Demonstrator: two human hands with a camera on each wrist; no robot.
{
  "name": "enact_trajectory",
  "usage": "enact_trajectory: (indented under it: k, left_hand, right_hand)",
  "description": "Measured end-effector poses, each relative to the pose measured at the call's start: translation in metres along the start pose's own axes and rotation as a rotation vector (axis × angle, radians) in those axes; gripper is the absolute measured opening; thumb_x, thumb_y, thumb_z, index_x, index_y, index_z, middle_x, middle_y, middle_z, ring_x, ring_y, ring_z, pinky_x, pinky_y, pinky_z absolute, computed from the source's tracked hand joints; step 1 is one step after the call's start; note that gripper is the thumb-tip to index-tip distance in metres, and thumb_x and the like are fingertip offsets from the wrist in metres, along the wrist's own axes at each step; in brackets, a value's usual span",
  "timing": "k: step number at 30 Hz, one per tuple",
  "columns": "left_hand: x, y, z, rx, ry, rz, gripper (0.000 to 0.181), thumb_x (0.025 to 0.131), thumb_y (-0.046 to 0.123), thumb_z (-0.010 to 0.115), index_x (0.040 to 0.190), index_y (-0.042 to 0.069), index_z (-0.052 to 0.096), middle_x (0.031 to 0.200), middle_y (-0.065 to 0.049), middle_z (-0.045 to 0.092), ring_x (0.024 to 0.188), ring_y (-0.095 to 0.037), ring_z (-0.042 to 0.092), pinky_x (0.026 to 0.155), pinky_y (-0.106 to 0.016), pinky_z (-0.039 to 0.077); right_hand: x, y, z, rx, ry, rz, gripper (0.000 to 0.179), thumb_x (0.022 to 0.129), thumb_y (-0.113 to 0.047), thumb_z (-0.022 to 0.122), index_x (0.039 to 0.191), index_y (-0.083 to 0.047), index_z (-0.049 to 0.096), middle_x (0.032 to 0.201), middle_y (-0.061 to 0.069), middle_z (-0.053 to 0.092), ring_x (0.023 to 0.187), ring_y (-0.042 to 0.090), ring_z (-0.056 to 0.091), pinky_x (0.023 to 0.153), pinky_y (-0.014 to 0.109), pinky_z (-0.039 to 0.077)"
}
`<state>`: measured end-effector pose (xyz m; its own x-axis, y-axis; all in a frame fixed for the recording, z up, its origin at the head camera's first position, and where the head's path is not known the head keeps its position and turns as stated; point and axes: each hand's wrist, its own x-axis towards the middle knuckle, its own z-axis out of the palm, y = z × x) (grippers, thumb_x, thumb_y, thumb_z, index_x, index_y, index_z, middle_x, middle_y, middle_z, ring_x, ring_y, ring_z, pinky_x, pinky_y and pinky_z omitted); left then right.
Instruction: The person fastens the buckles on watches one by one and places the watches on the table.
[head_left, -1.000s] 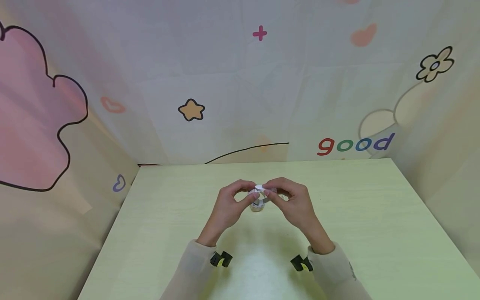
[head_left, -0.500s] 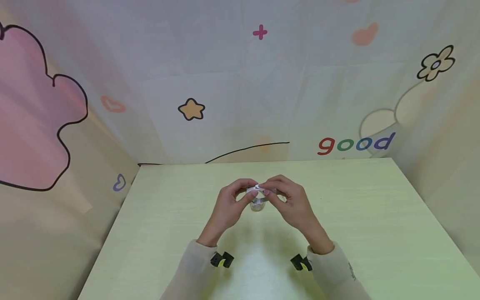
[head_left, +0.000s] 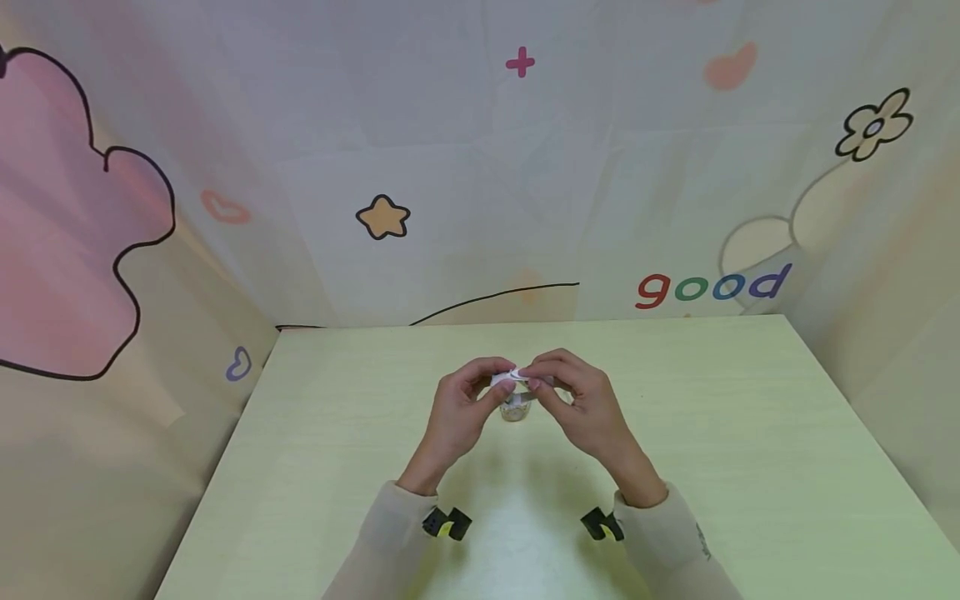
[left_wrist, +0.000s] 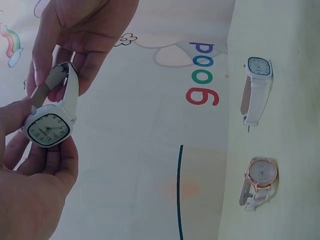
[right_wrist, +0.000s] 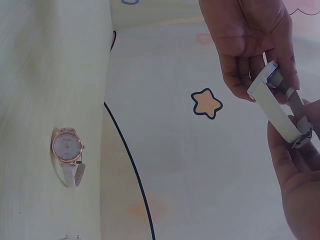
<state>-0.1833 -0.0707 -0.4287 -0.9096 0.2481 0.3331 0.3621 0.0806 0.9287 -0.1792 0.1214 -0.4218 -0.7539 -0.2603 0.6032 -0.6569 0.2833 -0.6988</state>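
A white wristwatch with a rounded-square dial (left_wrist: 48, 130) is held in the air between both hands, its strap bent into a loop. My left hand (head_left: 459, 412) grips it at the case. My right hand (head_left: 588, 404) pinches the buckle end of the strap, as the right wrist view of the watch (right_wrist: 275, 115) shows. Fingers partly cover the buckle. Below the hands, a rose-gold round watch with a pale strap (left_wrist: 262, 172) stands on the table. Beside it is another white square-dial watch (left_wrist: 259, 67), mostly hidden by the right hand in the head view.
The pale green table (head_left: 322, 467) stretches out around both hands. A printed cloth backdrop (head_left: 465, 183) with a star and the word "good" rises behind its far edge. Black camera mounts (head_left: 447, 523) sit at both cuffs.
The held watch has turned slightly and its strap loop looks narrower. My right hand's fingers have shifted a little left and up; the left hand stays nearly in place.
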Motion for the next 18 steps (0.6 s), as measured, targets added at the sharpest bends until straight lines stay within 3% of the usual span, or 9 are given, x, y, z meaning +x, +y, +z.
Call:
enact_trajectory:
  k: [5,9,13,18]
  left_hand:
    - [0.0002,0.0006,-0.0028,0.002,-0.011,0.025,0.022,0.092,0.01,0.068,0.113,0.005,0.07,0.111,-0.013,0.07,0.107,-0.021,0.064,0.105,-0.043,0.047]
    - [0.0001,0.0014,-0.003,-0.002,0.015,0.008,0.024,0.091,0.011,0.069,0.114,0.003,0.07,0.111,-0.014,0.07,0.107,-0.022,0.065,0.105,-0.044,0.047]
    - [0.0005,0.0012,-0.0026,-0.002,0.054,-0.023,0.023,0.09,0.011,0.071,0.112,0.004,0.07,0.11,-0.013,0.07,0.103,-0.02,0.066,0.104,-0.041,0.049]
    - [0.0012,0.0003,-0.0023,-0.01,0.035,-0.023,0.02,0.09,0.011,0.071,0.109,0.006,0.071,0.107,-0.011,0.071,0.099,-0.016,0.066,0.1,-0.039,0.051]
  right_hand:
    - [-0.0007,0.0016,0.0003,-0.024,-0.012,-0.023,0.019,0.09,0.001,0.067,0.106,-0.009,0.073,0.102,0.004,0.068,0.091,0.015,0.066,0.083,0.023,0.057]
    - [-0.0032,0.0003,0.0018,0.032,0.021,0.075,0.023,0.09,-0.002,0.068,0.113,-0.005,0.068,0.107,0.007,0.069,0.096,0.009,0.066,0.087,0.019,0.054]
    - [-0.0041,-0.0007,0.0014,0.109,0.072,0.146,0.019,0.09,-0.001,0.068,0.108,-0.003,0.067,0.103,0.01,0.069,0.095,0.006,0.065,0.091,0.016,0.052]
    - [-0.0031,-0.0008,0.0001,0.136,0.08,0.09,0.014,0.088,0.004,0.068,0.1,-0.003,0.071,0.098,0.012,0.07,0.092,0.008,0.065,0.09,0.017,0.053]
